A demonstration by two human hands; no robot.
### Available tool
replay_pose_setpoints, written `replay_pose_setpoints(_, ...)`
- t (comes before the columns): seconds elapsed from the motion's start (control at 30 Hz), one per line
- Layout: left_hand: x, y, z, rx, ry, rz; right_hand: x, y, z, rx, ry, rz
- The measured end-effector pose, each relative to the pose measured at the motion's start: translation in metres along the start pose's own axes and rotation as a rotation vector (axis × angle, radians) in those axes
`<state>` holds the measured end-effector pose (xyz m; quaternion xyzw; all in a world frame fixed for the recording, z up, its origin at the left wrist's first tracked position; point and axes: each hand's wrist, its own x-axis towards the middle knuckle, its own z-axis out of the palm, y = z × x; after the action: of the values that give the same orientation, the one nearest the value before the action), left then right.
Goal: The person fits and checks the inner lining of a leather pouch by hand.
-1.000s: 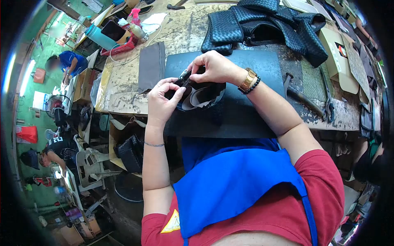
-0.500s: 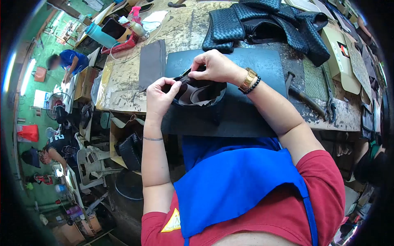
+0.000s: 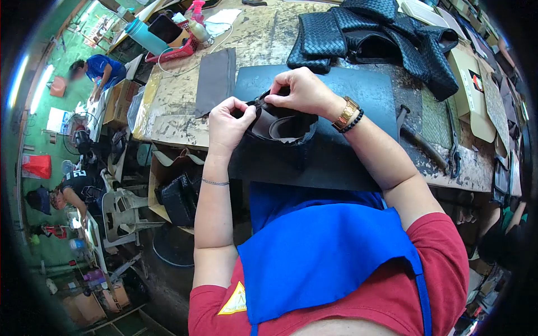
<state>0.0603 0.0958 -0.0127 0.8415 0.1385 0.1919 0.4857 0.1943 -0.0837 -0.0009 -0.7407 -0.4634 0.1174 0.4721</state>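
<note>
From my view, both hands meet at the centre of the frame over a black mat (image 3: 336, 106) on the bench (image 3: 168, 112). My left hand (image 3: 227, 120) has its fingers pinched shut on the near rim of a small dark leather pouch (image 3: 283, 127), and my right hand (image 3: 302, 89) pinches the rim just beside it. The pouch gapes open, its brown lining showing, so I judge the edge work unfinished. A black woven bag (image 3: 386, 33) lies at upper right, a hammer (image 3: 417, 134) to the right.
</note>
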Motion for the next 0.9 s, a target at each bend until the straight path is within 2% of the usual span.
replay_pose_setpoints(0.3,0.001,0.000,0.004,0.006,0.002,0.003,-0.001,0.002,0.002,-0.028,0.039,-0.052)
replay_pose_setpoints(0.4,0.000,0.003,0.004,-0.008,0.007,0.010,-0.001,-0.001,0.004,0.050,0.122,-0.086)
replay_pose_setpoints(0.5,-0.007,0.016,0.002,0.016,0.012,0.070,0.002,0.006,0.004,0.026,0.079,-0.098)
replay_pose_setpoints(0.53,-0.009,0.016,0.000,0.115,0.041,0.200,0.003,0.008,0.004,0.031,0.084,-0.104)
replay_pose_setpoints(0.67,-0.010,0.020,-0.003,0.189,0.071,0.322,0.001,0.010,0.004,0.082,0.068,-0.103)
replay_pose_setpoints(0.9,-0.004,0.006,0.004,0.003,0.083,0.074,-0.001,0.005,0.002,0.051,0.073,-0.113)
